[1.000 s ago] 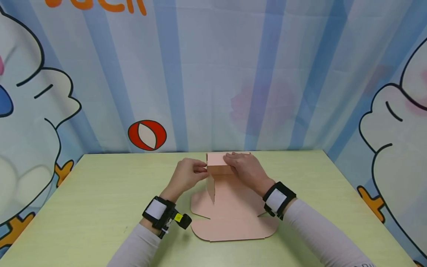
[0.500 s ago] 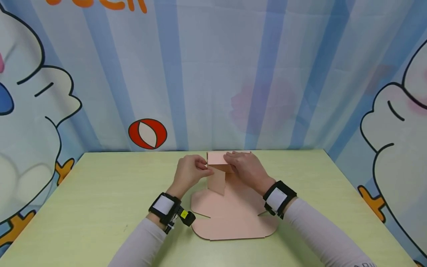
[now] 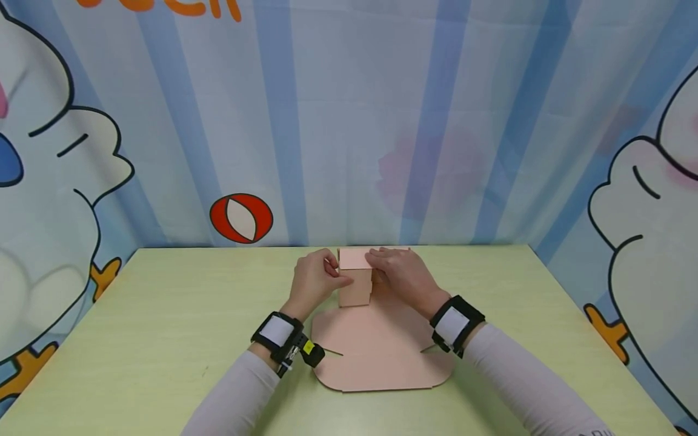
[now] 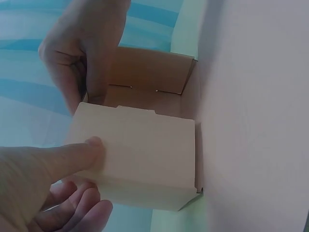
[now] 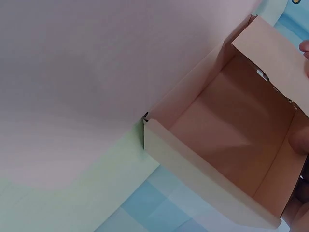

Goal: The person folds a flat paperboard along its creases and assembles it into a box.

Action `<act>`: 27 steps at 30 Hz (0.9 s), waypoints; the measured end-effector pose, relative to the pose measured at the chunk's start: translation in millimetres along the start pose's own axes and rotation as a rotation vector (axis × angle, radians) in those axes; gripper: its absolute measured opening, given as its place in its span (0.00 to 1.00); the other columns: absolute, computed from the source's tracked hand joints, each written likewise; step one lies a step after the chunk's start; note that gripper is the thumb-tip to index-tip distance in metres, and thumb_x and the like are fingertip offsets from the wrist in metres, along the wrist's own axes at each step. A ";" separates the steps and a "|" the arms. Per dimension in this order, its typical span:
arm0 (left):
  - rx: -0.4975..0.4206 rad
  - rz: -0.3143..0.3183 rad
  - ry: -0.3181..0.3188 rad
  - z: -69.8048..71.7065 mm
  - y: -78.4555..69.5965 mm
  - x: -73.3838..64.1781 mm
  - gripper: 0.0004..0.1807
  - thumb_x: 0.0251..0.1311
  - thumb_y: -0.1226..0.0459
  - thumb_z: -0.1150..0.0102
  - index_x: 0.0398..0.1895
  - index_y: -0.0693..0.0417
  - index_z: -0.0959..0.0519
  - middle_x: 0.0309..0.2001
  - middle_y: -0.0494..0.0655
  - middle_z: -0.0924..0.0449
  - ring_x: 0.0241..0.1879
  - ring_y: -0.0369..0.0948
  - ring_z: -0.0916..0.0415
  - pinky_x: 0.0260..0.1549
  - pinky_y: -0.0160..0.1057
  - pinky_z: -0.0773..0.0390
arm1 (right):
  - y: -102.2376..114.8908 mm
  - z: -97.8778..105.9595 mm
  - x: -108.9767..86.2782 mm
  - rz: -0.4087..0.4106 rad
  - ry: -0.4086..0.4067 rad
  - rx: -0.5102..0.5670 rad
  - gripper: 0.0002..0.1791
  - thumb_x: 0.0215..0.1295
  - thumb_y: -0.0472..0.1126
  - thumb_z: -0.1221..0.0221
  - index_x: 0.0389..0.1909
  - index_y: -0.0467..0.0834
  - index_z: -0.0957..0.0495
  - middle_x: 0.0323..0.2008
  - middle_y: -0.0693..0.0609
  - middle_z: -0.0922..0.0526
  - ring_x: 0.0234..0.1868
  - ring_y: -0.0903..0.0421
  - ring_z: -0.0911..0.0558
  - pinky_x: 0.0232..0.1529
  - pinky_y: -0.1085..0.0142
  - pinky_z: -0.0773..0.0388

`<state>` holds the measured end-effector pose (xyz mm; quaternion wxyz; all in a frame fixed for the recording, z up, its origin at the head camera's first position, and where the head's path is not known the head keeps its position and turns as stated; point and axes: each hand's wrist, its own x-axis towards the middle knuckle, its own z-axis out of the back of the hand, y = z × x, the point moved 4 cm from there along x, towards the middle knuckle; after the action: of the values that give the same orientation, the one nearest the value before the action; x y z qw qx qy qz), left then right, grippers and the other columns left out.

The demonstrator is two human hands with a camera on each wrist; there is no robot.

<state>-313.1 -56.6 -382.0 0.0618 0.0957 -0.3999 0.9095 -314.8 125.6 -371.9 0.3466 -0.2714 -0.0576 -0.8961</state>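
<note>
A pink cardboard box [image 3: 354, 258], partly folded, stands at the far part of the table, its large flat lid panel [image 3: 382, 345] spread toward me with slits near both sides. My left hand [image 3: 316, 281] is at the box's left end, its thumb on a side flap [image 4: 140, 140] folded across part of the opening, its other fingers curled beside the wall. My right hand [image 3: 406, 278] holds the far wall, fingers over the outside and thumb [image 5: 299, 140] inside. In the right wrist view the brown inner floor [image 5: 231, 121] shows, with slots along the flap's edge.
The pale yellow-green table [image 3: 191, 339] lies under the cardboard. Behind it hangs a blue striped backdrop [image 3: 349, 121] with cartoon figures and a red ball print [image 3: 241, 218]. Black camera bands circle both wrists.
The left side flap has swung inward from pointing toward me to lying across the box's opening. My left hand has moved slightly up and right with it. The right hand stays in place.
</note>
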 end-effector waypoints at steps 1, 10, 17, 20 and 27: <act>0.001 0.001 -0.001 -0.7 0.0 0.0 0.18 0.45 0.59 0.21 0.29 0.53 0.24 0.23 0.46 0.20 0.24 0.40 0.26 0.21 0.32 0.30 | -0.2 -0.1 -0.2 -0.002 0.002 0.001 0.18 0.61 0.35 0.34 0.53 0.47 0.16 0.49 0.49 0.12 0.49 0.52 0.13 0.43 0.56 0.15; 0.006 -0.049 -0.036 -3.8 -0.4 -0.8 0.17 0.47 0.61 0.22 0.27 0.54 0.26 0.21 0.46 0.22 0.23 0.38 0.26 0.20 0.32 0.30 | -0.6 0.3 -0.3 -0.001 -0.015 0.013 0.18 0.61 0.35 0.34 0.52 0.47 0.16 0.48 0.49 0.12 0.48 0.52 0.12 0.42 0.56 0.15; 0.014 -0.071 -0.066 -6.2 -0.2 0.3 0.16 0.48 0.62 0.24 0.25 0.54 0.27 0.19 0.45 0.24 0.21 0.38 0.28 0.19 0.32 0.33 | 0.2 1.2 -0.4 0.008 -0.030 0.020 0.17 0.61 0.35 0.34 0.51 0.47 0.16 0.47 0.49 0.12 0.47 0.52 0.12 0.42 0.56 0.15; 0.022 -0.070 -0.080 -7.9 0.9 1.5 0.15 0.50 0.63 0.26 0.24 0.53 0.27 0.18 0.45 0.24 0.20 0.38 0.29 0.18 0.32 0.34 | 0.1 0.7 -0.2 0.012 -0.030 0.020 0.16 0.62 0.35 0.35 0.52 0.47 0.16 0.47 0.48 0.12 0.47 0.52 0.12 0.42 0.56 0.15; 0.022 -0.054 -0.110 -13.1 3.4 3.0 0.15 0.50 0.65 0.27 0.23 0.53 0.28 0.19 0.45 0.25 0.21 0.39 0.29 0.19 0.32 0.34 | -0.8 -0.9 -0.1 0.012 -0.026 0.013 0.16 0.63 0.36 0.36 0.52 0.47 0.16 0.48 0.48 0.12 0.46 0.52 0.12 0.42 0.57 0.14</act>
<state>-318.4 -49.2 -392.5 0.0632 0.1569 -0.3901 0.9051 -315.6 126.1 -372.6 0.3529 -0.2813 -0.0665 -0.8899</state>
